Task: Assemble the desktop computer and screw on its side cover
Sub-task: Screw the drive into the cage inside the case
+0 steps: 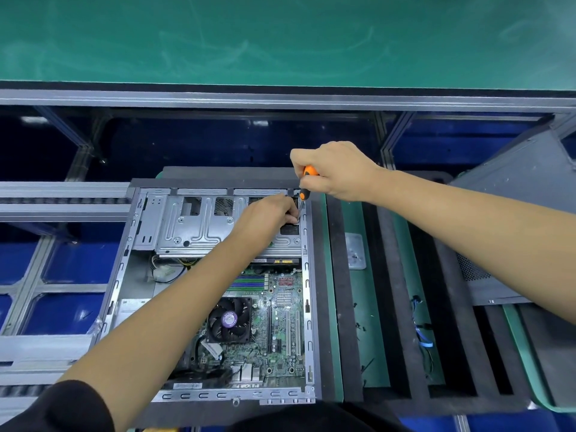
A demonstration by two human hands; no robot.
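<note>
Computer case [149, 300] lies open; right hand [336, 173] grips screwdriver [307, 182], left hand [268, 218] pinches near its tip, side cover [511, 232] beside.

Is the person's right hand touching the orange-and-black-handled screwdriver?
Touching. The head view shows the right hand with fingers curled round the orange-and-black-handled screwdriver, no gap showing.

I can't see the screwdriver [306, 185] tip: my left hand [270, 215] covers it and whatever its fingers pinch. My right hand [335, 171] hides most of the handle. My left forearm blocks part of the motherboard [280, 322]. The side cover [511, 232] runs off the right edge.
</note>
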